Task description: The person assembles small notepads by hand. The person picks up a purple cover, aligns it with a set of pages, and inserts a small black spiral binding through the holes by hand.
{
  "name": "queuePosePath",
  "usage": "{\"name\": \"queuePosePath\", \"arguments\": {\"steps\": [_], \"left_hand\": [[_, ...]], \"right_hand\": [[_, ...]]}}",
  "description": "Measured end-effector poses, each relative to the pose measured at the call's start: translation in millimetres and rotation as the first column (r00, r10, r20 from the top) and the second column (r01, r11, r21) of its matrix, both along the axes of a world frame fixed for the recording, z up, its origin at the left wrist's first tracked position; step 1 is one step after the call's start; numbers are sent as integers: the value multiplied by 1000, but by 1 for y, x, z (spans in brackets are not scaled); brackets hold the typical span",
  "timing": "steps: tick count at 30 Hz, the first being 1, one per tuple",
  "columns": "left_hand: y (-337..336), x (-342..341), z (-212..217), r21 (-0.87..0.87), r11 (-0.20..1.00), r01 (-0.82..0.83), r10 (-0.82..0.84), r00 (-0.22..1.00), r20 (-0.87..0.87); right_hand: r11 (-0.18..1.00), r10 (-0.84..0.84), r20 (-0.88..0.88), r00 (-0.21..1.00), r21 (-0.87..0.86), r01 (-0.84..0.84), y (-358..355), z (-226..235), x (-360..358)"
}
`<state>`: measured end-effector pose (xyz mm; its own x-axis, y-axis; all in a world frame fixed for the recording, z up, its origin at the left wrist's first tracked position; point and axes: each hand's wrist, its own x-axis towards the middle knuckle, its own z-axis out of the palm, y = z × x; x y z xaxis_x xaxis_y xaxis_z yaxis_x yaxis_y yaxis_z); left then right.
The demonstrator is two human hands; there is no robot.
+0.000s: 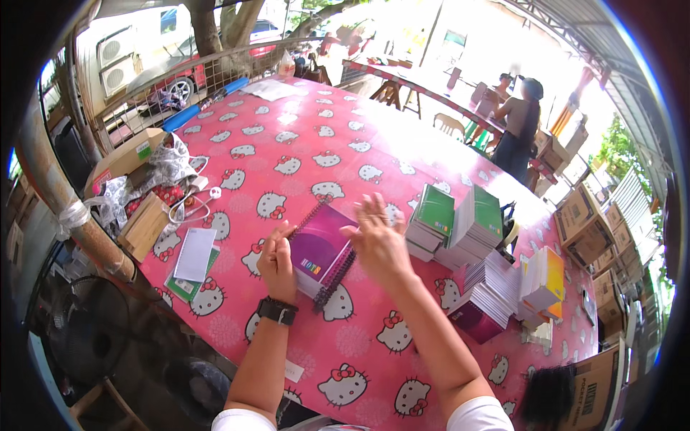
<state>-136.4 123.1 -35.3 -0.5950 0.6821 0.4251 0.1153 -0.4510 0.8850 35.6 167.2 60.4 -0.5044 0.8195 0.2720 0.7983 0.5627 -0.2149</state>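
Observation:
A small stack of purple spiral notebooks (316,244) lies on the table in front of me. Black coils show along its upper-left and lower-right sides. My left hand (277,258), with a black watch at its wrist, has its fingers curled against the stack's left edge. On the other side, my right hand (379,237) is raised with fingers spread, its thumb near the stack's right edge. Just right of it stand piles of green-covered notebooks (435,210). Nearer me on that side are a purple-covered stack (480,316) and a yellow-covered stack (543,276).
A pink patterned cloth (352,341) covers the table. At left sit a white pad on a green cover (195,255) and an open carton (129,161) with plastic and cables. Cardboard boxes (583,223) line the right side. Two people (519,118) are at a far table.

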Motion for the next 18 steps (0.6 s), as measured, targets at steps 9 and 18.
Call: {"name": "queuePosePath", "arguments": {"steps": [9, 18], "left_hand": [[10, -8, -14, 73, 983, 166, -174, 978, 117], [0, -12, -10, -45, 972, 232, -223, 964, 146]], "right_hand": [[963, 240, 83, 967, -143, -227, -17, -13, -75], [988, 127, 42, 991, -92, -122, 24, -14, -94]]}}
